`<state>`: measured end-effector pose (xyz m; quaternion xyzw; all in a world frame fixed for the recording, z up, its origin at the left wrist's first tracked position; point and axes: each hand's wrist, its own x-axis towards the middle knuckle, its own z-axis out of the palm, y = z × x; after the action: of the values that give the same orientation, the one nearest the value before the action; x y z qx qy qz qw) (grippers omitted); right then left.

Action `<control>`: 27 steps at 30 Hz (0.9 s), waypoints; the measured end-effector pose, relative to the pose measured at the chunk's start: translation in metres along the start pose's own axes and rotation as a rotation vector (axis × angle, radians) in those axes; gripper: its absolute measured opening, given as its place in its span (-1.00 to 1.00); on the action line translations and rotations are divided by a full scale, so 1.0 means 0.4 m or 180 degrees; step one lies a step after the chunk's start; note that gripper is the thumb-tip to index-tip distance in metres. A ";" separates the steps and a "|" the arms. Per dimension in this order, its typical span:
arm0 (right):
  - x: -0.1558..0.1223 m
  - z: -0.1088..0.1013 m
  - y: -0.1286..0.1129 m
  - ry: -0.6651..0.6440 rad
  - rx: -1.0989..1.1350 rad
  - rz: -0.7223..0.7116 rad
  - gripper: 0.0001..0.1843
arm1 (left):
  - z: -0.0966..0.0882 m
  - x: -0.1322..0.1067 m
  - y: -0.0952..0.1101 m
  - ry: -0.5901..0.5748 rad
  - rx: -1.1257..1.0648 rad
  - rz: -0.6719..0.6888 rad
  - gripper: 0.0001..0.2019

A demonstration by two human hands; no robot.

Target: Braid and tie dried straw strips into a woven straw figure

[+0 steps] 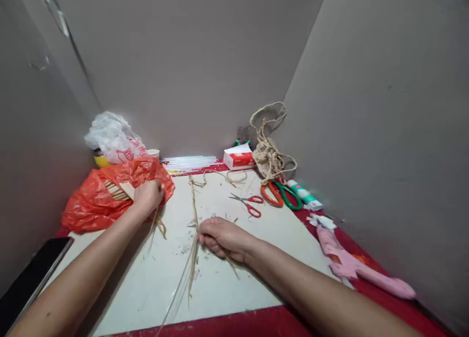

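My right hand (223, 237) is closed in a pinch on the lower part of a braided straw cord (194, 202). Loose strands spread from the cord's lower end across the white board (146, 298), and another strand pokes out beneath my palm. At the edge of the red plastic bag (91, 195), my left hand (148, 196) is closed, its fingertips mostly hidden. Thin straw strands (156, 217) hang below it, seemingly from its grip, and a small curled piece lies there. A pale bundle of flat strips (117, 191) shows in the bag's opening.
Small red-handled scissors (249, 200) lie right of the cord. Behind are orange-and-green-handled shears (289, 195), a rope coil (269, 158), a red-and-white box (239, 157) and clear sticks (190, 162). A pink glue gun (351, 266) is at right, a dark phone-like slab (32, 278) at left.
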<state>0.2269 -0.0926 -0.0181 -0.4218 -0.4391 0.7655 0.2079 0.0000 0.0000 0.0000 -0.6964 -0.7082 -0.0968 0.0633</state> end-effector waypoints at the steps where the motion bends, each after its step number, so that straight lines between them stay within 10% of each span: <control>1: 0.000 0.002 -0.002 0.0000 -0.0003 0.0012 -0.82 | -0.003 0.001 -0.007 -0.0051 -0.0041 -0.0001 -0.77; 6: 0.001 0.004 -0.008 -0.0078 -0.0006 0.0041 -0.84 | -0.027 0.008 -0.026 -0.0013 -0.0928 -0.0228 -0.88; 10: 0.006 -0.004 -0.003 -0.0183 -0.0001 0.0020 -0.83 | -0.097 -0.006 -0.005 0.0054 -0.3020 -0.0666 -0.92; 16: 0.003 -0.006 -0.005 -0.0206 0.0037 0.0059 -0.82 | -0.214 -0.143 0.062 -0.1133 -0.4575 -0.0480 -0.78; 27: -0.011 -0.036 -0.005 -0.0635 0.0503 0.0046 -0.76 | -0.088 -0.313 0.158 -0.2479 -0.5430 -0.1071 -0.72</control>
<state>0.2412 -0.0874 -0.0180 -0.3291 -0.3929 0.8373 0.1902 0.0641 -0.1290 0.0092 -0.3801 -0.4612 -0.3500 -0.7214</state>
